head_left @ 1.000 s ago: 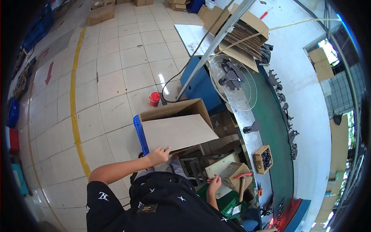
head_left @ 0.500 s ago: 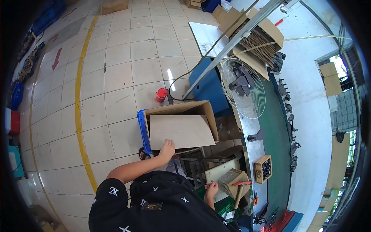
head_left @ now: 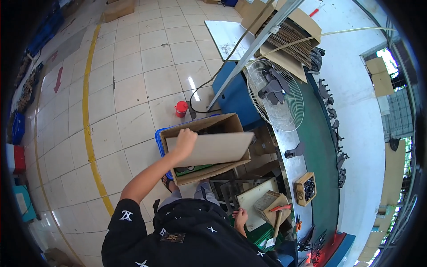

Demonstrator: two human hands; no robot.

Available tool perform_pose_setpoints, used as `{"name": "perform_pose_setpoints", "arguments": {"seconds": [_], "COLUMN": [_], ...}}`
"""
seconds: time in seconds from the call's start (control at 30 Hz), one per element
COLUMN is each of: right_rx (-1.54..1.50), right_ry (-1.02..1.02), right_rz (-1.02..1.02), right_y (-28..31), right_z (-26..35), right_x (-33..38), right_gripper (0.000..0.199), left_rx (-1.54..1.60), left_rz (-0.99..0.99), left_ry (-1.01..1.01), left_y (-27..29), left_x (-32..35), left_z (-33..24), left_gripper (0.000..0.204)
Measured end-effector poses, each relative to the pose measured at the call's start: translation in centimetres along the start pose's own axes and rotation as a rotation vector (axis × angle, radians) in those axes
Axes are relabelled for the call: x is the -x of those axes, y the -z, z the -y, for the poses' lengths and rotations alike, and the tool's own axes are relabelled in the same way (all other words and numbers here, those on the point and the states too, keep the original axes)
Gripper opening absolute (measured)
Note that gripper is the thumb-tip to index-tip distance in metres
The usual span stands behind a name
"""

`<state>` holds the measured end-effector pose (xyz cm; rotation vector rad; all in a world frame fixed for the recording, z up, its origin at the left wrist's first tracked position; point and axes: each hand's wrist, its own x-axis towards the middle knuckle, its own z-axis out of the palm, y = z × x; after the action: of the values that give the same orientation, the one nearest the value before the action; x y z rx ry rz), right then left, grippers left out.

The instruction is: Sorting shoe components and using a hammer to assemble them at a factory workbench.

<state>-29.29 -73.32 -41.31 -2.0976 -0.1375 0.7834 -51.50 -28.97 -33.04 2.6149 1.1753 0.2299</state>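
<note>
two hands are at work here, and they sit well apart. your left hand (head_left: 184, 139) reaches out on a stretched arm and pinches the left edge of a flat brown cardboard sheet (head_left: 209, 149), fingers curled over its rim. that sheet lies tilted across the mouth of an open brown cardboard box (head_left: 202, 171), covering most of the opening. the box rests on a blue plastic crate (head_left: 159, 135), of which only the left rim shows past the cardboard. inside the box, under the near edge of the sheet, a green printed surface peeks out.

your right hand (head_left: 240, 218) is low and near your body, by the left edge of a pale rectangular board (head_left: 252, 200); its fingers look loosely curled, but you cannot tell whether it grips anything. just right of that board sits a small wooden block (head_left: 269, 202) with a red-handled tool (head_left: 281, 208) lying on it.

far from the box, a small red cup (head_left: 180, 108) stands on the tiled floor (head_left: 133, 80), beside a black cable. a yellow painted line (head_left: 89, 111) runs down the floor on the left. to the right of the box a round wire-guarded fan (head_left: 275, 94) leans over the long green bench (head_left: 327, 178). dark metal parts line the right rim of that bench, and a small wooden tray of dark pieces (head_left: 306, 188) sits at its left edge. a stack of flattened brown cardboard (head_left: 289, 35) lies at the far end.
</note>
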Motion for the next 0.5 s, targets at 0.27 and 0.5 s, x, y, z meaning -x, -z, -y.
{"name": "perform_pose_setpoints", "arguments": {"seconds": [0.27,0.5], "right_rx": [0.029,0.022], "right_ry": [-0.005,-0.092], "right_rz": [0.041,0.062], "right_y": [0.1,0.7], "right_z": [0.1,-1.3], "right_x": [-0.7,-0.3], "right_gripper": [0.025,0.025], "left_rx": [-0.277,-0.686], "left_rz": [-0.193,0.157], "left_ry": [0.068,0.012], "left_y": [-8.0,-16.4], "left_x": [-2.8,3.6], "left_z": [7.0,8.3], "left_gripper": [0.027,0.064]}}
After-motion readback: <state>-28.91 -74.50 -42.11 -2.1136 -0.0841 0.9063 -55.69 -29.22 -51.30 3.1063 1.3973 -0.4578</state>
